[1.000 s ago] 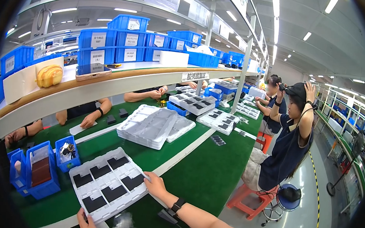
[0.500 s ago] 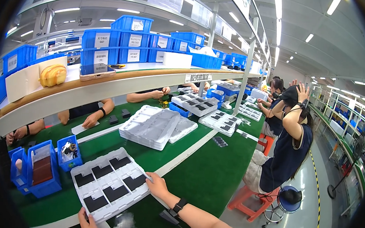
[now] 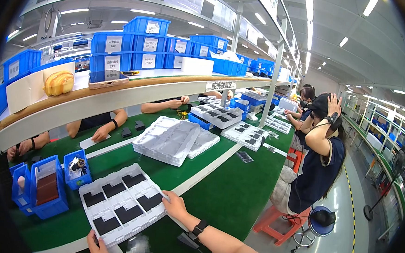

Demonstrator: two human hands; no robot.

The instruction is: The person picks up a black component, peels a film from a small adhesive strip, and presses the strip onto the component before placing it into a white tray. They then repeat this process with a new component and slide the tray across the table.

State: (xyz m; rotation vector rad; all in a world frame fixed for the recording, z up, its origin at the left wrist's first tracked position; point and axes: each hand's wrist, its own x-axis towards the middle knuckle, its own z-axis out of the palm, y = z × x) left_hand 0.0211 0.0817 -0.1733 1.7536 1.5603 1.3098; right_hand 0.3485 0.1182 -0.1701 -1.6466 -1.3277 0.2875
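Note:
A white plastic tray [image 3: 137,225] lies on the green table in front of me, slightly turned. Several flat black notched pieces [image 3: 129,213] sit in its pockets. My right hand [image 3: 176,206] grips the tray's right edge, thumb on top. At the near left corner, my left hand [image 3: 97,247] holds the rim with its fingers closed on it; part of this hand is cut off by the lower edge. A clear plastic scrap [image 3: 139,248] lies by the tray's near side.
Blue bins [image 3: 49,193] with parts stand left of the tray. Beyond it rests a stack of white trays [image 3: 164,140]. A shelf [image 3: 168,85] carrying blue boxes crosses above the table. Co-workers' hands [image 3: 102,132] work opposite; a seated person [image 3: 319,157] is at right.
My hands and the tray stay in place. The seated person at right has shifted their raised arms slightly, and one of their hands has dropped from view behind the head.

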